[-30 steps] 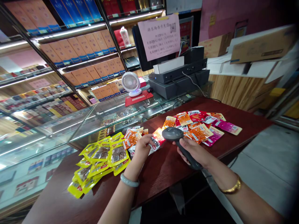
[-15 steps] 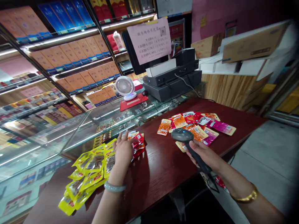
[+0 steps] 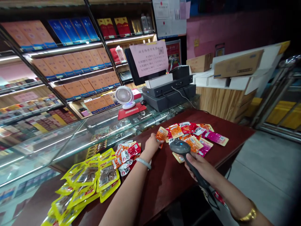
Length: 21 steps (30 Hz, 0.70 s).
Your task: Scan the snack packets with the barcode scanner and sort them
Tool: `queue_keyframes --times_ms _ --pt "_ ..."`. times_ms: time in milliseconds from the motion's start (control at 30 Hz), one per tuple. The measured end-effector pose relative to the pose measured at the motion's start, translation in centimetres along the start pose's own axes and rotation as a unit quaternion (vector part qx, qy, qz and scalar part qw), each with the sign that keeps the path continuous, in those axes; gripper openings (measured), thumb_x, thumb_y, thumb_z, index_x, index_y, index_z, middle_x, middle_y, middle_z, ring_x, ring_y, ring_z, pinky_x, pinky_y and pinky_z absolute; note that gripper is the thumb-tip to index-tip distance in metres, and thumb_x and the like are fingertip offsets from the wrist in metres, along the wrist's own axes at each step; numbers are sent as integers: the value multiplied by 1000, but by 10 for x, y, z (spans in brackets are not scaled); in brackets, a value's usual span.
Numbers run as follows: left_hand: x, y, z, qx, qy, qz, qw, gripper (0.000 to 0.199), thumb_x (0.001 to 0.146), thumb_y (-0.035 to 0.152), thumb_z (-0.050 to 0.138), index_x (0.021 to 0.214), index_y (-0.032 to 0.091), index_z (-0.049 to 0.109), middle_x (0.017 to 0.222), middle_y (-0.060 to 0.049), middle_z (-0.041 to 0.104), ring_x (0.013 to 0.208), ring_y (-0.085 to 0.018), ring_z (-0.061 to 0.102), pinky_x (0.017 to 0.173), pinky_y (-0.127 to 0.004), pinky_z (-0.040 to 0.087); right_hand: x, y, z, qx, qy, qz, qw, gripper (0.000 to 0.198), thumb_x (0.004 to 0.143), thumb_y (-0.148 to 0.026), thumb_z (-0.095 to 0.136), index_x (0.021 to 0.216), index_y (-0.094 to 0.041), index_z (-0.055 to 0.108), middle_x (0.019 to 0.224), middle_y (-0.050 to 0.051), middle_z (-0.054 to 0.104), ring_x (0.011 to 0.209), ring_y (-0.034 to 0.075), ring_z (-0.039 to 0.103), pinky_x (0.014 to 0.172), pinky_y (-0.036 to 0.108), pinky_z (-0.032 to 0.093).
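The scanner (image 3: 180, 147) looks matt plastic, the packets (image 3: 194, 143) glossy plastic.

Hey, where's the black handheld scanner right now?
In the head view, the black handheld scanner is in the right hand, right of centre, its head near the pile of orange, red and purple packets.

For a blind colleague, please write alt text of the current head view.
The right hand holds a dark scanner above a reddish-brown table, while the left hand is at an orange packet. Yellow packets lie at left, smaller colourful packets further right.
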<state>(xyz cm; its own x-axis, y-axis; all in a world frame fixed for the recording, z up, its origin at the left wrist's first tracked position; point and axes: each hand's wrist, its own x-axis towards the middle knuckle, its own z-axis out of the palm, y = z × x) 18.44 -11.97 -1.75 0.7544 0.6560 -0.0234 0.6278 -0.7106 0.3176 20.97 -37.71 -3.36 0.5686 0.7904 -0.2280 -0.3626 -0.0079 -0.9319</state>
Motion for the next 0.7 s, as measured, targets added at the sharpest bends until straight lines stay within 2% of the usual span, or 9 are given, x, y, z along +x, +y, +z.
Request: queue_keyframes --times_ms 167,333,400,500,633,700 --pt "-42 -24 -11 -71 -31 45 996 48 76 41 75 113 20 52 104 -9 71 95 -24 68 73 -27 44 10 -2 11 -1 -34 -40 999 55 79 -73 61 92 -20 52 61 -8 52 41 5 46 37 16 37" --pt "-69 -36 -12 -69 -15 51 996 45 77 43 73 109 19 53 100 -7 70 88 -23 67 69 -27 43 14 0 26 7 -55 -37 998 53 84 -70 57 103 -20 53 63 -8 52 41 5 46 36 16 37" --pt "-75 -41 -15 -76 -11 34 996 45 78 42 73 111 20 52 99 -7 71 86 -23 67 69 -27 43 11 2 28 -2 -62 -31 998 52 84 -70 57 101 -21 53 63 -8 52 41 5 46 37 16 37" --pt "-81 -55 -30 -67 20 -7 998 56 78 44 73 123 20 49 103 -9 71 90 -24 68 74 -29 45 4 5 28 -13 -61 -19 998 51 83 -70 58 99 -22 52 63 -8 52 42 6 46 37 16 37" --pt "-90 -93 -60 -15 63 -97 993 64 83 50 66 136 21 44 111 -13 69 101 -28 66 84 -34 46 -4 11 23 -22 -39 -11 999 49 82 -70 60 90 -23 48 62 -8 51 42 7 46 38 17 36" --pt "-93 -108 -70 47 109 -144 982 68 83 51 63 139 20 42 122 -16 65 114 -33 60 93 -41 44 -8 13 20 -20 -29 -10 999 50 81 -70 61 88 -23 47 62 -7 51 43 7 46 38 18 37"
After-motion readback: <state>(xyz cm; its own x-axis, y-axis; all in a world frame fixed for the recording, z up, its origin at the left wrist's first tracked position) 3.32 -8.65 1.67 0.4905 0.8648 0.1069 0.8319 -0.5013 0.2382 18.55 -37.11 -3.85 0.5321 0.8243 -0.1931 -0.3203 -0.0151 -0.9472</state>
